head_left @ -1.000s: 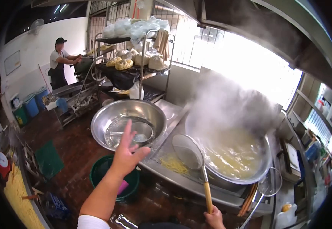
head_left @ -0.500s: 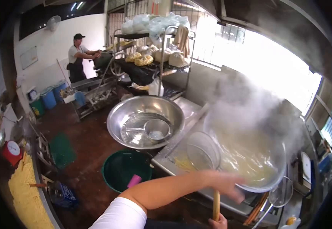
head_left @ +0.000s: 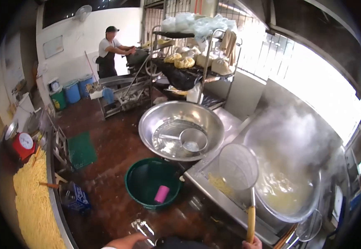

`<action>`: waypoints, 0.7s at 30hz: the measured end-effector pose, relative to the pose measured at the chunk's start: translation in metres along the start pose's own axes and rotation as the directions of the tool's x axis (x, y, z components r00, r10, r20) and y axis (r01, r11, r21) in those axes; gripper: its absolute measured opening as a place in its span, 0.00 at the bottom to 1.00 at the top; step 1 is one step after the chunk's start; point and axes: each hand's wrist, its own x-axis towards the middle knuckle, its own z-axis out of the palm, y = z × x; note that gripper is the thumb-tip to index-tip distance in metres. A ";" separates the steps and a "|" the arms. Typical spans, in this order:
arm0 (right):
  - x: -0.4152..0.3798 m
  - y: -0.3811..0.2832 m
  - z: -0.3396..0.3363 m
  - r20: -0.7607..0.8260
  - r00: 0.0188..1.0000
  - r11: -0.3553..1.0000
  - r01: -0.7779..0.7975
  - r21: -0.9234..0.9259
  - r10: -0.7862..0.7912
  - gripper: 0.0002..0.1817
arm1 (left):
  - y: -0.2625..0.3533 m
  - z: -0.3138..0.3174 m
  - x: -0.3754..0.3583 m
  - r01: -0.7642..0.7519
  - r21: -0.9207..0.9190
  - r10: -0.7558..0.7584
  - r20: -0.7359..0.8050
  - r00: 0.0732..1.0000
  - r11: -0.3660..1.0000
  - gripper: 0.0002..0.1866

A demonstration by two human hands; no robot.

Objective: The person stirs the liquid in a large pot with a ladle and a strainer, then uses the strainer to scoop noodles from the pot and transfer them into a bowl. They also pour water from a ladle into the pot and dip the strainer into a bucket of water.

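My right hand [head_left: 252,244] grips the wooden handle of a round mesh strainer [head_left: 238,166] at the bottom edge of the view. The strainer's mesh hangs over the metal counter, beside the rim of a large steaming pot [head_left: 286,216] of cloudy, bubbling liquid. Some yellow noodles [head_left: 220,184] lie on the counter by the mesh. My left hand [head_left: 125,241] is low in front of my body, cut off by the frame edge; its fingers do not show clearly, and I see nothing held in it.
A wide steel basin [head_left: 147,145] holds water and a handled pot [head_left: 193,140]. Below it stands a green tub [head_left: 137,195] with a pink cup [head_left: 161,194]. Noodles [head_left: 35,203] fill a trough at left, near a red scale [head_left: 24,145]. A person [head_left: 108,56] works at a machine behind.
My left hand has drawn back from across the strainer handle to low in front of me. My right hand stays on the handle. The view has turned somewhat left.
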 end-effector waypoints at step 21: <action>0.187 -0.031 -0.180 -0.321 0.911 0.908 0.344 0.238 -0.261 0.13 | 0.199 -0.074 -0.095 -0.283 -0.065 0.238 -0.382 0.893 0.957 0.24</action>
